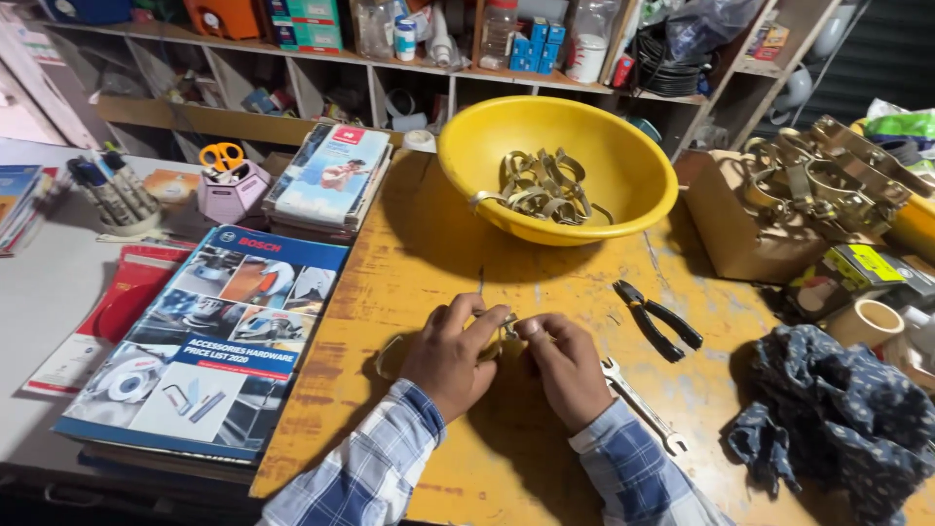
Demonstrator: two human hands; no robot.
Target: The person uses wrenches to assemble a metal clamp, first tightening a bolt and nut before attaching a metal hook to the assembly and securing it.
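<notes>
worn yellow table (438,234) bears yellow bowl (557,168), pliers (658,319), spanner (643,404), blue cloth (838,414), catalogue (209,336).

- The small metal piece (506,329) between both hands is mostly covered by the fingers (492,321)
- Beside the yellow bowl (623,185), the cardboard box (726,229) of clamps is cut off at the right edge
</notes>
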